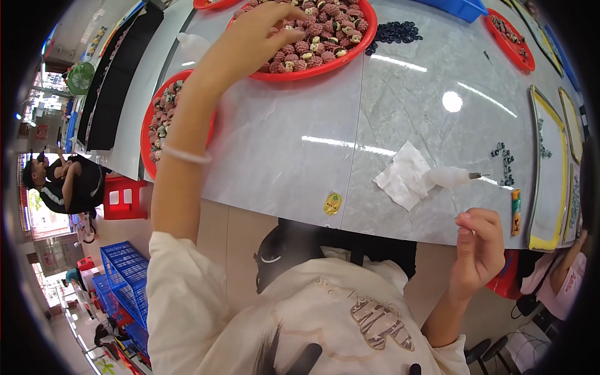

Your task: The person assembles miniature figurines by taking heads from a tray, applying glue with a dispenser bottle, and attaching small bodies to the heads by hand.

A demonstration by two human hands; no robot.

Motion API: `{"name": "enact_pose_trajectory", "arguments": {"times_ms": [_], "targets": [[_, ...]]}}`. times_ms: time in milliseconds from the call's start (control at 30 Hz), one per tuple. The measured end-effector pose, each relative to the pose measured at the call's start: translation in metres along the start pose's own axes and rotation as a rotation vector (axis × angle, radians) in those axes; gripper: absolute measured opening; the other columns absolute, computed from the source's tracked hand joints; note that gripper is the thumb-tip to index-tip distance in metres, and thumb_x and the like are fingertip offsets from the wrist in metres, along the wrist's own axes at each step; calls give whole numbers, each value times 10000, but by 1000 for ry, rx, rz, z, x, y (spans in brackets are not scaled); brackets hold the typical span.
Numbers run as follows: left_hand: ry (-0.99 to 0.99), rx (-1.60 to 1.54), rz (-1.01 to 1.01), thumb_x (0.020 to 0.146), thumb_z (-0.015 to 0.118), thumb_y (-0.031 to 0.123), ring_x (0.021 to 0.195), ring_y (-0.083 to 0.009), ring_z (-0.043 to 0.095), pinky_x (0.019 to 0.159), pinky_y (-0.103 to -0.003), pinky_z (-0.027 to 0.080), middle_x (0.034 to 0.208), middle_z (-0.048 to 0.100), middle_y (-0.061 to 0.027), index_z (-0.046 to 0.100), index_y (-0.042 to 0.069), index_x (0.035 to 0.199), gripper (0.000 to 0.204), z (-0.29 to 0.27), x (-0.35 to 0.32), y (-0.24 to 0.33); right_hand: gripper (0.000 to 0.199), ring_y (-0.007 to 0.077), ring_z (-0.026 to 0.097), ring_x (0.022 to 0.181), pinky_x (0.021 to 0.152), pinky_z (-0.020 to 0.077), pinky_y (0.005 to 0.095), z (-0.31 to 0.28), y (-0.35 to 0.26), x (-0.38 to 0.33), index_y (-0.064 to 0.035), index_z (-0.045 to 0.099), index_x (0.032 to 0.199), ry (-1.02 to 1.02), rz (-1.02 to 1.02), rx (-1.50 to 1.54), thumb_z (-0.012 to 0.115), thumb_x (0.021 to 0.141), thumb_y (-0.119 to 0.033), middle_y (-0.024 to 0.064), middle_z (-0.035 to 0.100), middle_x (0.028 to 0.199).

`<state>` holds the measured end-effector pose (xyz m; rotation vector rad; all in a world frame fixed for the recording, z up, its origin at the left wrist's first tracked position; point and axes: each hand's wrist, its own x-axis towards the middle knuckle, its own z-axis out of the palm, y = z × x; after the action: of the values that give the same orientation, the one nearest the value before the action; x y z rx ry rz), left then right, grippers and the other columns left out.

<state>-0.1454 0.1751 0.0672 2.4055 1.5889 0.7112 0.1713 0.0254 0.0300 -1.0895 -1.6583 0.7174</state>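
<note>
My left hand (265,39) reaches over a large red tray (372,39) at the far side of the table. Its fingers are apart above a heap of small pink, knobbly berry-like pieces (315,47) with cream and dark parts; nothing shows between them. Near the table's front edge, my right hand (478,256) is raised with thumb and fingertips pinched together. Whatever they hold, if anything, is too small to make out. Beyond it, a white squeeze bottle with a needle tip (451,177) lies on its side, its base against a crumpled white tissue (400,180).
A second red tray (147,128) of similar pieces sits under my left forearm. Dark rings (397,36) lie beside the large tray. Small dark green pieces (505,165), a lighter (515,212) and a yellow-rimmed tray (539,242) are at right. A yellow packet (332,203) lies near the front edge.
</note>
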Motion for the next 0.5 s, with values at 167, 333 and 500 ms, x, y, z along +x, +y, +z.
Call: {"name": "enact_pose_trajectory", "arguments": {"times_ms": [167, 333, 500], "targets": [[-89, 23, -93, 726, 627, 246, 753, -135, 510, 690, -257, 414, 803, 537, -53, 482, 20, 839, 291, 22, 30, -5, 100, 136, 457, 686, 601, 353, 209, -10, 4, -1, 41, 548, 847, 20, 54, 14, 493, 765, 24, 96, 499, 776], [-78, 33, -169, 735, 614, 197, 724, -100, 500, 675, -244, 420, 788, 531, -34, 469, 22, 806, 238, 14, 21, -12, 119, 139, 478, 716, 643, 368, 212, -20, 13, 1, 42, 548, 866, 81, 107, -3, 473, 773, 37, 81, 507, 785], [131, -367, -105, 754, 583, 133, 773, -106, 542, 735, -239, 430, 857, 559, -41, 510, 7, 853, 176, 9, -10, 24, 183, 150, 507, 806, 758, 374, 239, -7, 20, 24, 37, 544, 933, 76, 92, -79, 516, 753, 15, 99, 545, 908]]}}
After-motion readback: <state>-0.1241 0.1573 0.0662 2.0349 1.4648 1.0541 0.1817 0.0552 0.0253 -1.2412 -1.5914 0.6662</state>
